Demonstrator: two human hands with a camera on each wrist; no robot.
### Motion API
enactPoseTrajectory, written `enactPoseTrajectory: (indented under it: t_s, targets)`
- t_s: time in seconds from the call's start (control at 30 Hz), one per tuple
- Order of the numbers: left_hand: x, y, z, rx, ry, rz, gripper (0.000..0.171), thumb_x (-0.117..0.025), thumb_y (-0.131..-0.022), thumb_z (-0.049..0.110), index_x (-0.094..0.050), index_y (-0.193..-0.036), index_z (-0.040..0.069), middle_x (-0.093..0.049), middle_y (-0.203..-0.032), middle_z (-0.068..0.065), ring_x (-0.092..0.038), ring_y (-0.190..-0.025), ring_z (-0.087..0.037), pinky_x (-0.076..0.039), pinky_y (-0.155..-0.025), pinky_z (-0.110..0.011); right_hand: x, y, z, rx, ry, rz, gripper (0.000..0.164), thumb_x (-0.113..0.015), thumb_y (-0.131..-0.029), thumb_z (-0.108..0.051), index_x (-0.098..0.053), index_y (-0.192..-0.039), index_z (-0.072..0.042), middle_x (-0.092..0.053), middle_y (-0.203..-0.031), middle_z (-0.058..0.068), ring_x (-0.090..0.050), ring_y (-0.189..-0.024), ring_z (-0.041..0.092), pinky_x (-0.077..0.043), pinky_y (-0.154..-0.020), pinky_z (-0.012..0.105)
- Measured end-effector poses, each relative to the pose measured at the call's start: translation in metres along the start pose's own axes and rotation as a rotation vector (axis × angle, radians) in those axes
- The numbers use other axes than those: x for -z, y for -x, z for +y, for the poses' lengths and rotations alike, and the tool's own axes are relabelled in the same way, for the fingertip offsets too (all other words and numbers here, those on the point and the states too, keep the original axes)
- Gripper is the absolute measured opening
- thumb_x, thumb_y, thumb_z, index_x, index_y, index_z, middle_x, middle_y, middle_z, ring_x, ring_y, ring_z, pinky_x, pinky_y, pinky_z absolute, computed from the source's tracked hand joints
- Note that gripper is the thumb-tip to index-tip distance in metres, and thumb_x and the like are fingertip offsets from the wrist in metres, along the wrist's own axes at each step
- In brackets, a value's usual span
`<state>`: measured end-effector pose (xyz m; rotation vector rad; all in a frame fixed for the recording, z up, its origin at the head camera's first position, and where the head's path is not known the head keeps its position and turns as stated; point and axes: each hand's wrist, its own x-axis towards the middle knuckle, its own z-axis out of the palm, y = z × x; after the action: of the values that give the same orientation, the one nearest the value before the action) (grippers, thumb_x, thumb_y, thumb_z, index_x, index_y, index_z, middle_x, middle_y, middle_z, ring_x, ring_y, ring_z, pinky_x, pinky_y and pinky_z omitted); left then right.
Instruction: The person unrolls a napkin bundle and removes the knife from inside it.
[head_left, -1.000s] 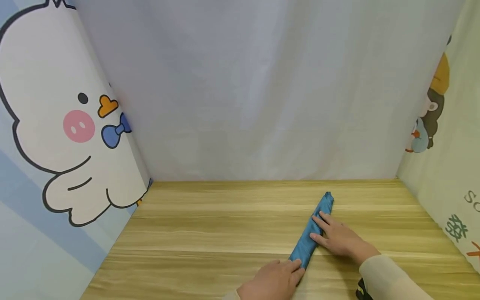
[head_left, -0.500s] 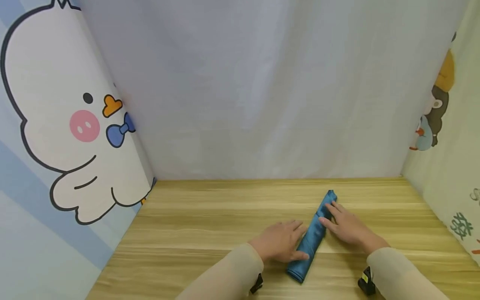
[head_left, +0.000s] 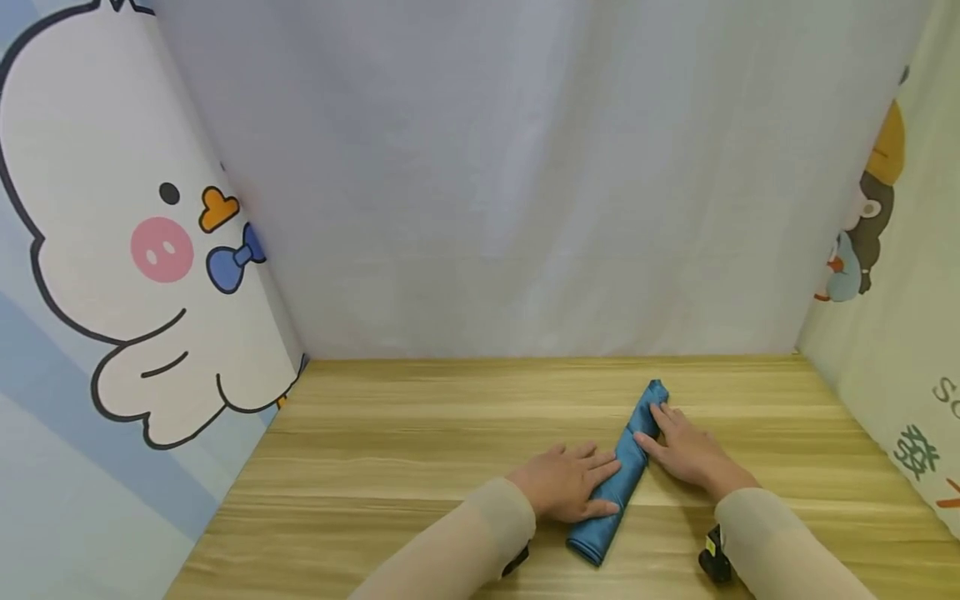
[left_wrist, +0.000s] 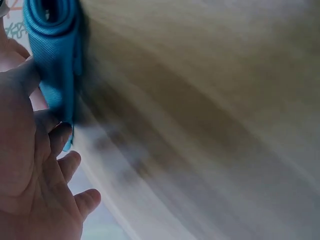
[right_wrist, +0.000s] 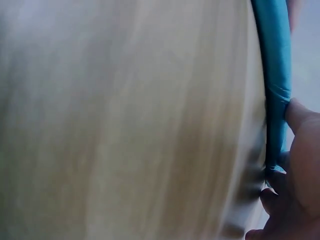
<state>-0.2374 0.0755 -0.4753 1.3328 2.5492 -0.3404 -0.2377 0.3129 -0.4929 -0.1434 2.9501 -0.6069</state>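
Observation:
A rolled blue cloth [head_left: 632, 468] lies slantwise on the wooden table, its near end showing coiled layers in the left wrist view. My left hand [head_left: 564, 483] rests along its left side near the lower end, fingers extended, with thumb and fingertips on the fabric. On the opposite side, toward the far end, my right hand [head_left: 690, 450] touches the roll with thumb and fingertips, the fingers relaxed. In the right wrist view, the cloth [right_wrist: 277, 65] runs down along the table with the right thumb against it.
The wood-grain table [head_left: 390, 442] meets a pale grey curtain [head_left: 480, 208] at the back. A panel with a white cartoon bird [head_left: 90, 208] stands at left, a printed cream panel [head_left: 892, 350] at right. A small black device [head_left: 715, 558] hangs below the right sleeve.
My left hand lifted off the roll's near end and shifted farther up its left side, uncovering that end. My right hand slid slightly toward the far end.

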Motion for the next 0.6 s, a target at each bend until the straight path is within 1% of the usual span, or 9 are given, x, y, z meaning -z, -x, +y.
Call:
enactPoseTrajectory:
  t_s: [0.23, 0.5, 0.6]
  targets:
    - [-0.0069, -0.0002, 0.0002, 0.026, -0.033, 0.014, 0.072, -0.01, -0.091, 0.072, -0.004, -0.154, 0.038, -0.007, -0.157, 0.022, -0.008, -0.145, -0.005, -0.024, -0.114, -0.038, -0.0026, -0.003, -0.0007, 0.01, 0.072, -0.015, 0.079, -0.039, -0.099, -0.056, -0.024, -0.151, 0.003, -0.019, -0.152, 0.03, -0.014, -0.138, 0.051, -0.012, -0.096, 0.078]
    - [-0.0077, 0.0052, 0.0007, 0.005, -0.088, 0.048, 0.073, -0.011, -0.092, 0.07, -0.01, -0.155, 0.032, -0.014, -0.157, 0.017, -0.013, -0.144, -0.007, -0.028, -0.112, -0.033, -0.0063, -0.0064, -0.0054, 0.051, 0.123, -0.014, 0.078, -0.037, -0.099, -0.057, -0.026, -0.151, 0.0, -0.02, -0.153, 0.028, -0.018, -0.138, 0.05, -0.014, -0.097, 0.078]
    - [-0.0093, 0.0079, 0.0024, 0.01, -0.1, 0.055, 0.074, -0.011, -0.093, 0.07, -0.011, -0.155, 0.03, -0.015, -0.158, 0.015, -0.015, -0.144, -0.007, -0.028, -0.112, -0.032, -0.0093, -0.0088, -0.0059, 0.069, 0.134, -0.008, 0.078, -0.036, -0.099, -0.057, -0.026, -0.151, 0.0, -0.019, -0.154, 0.028, -0.018, -0.139, 0.049, -0.013, -0.097, 0.078]
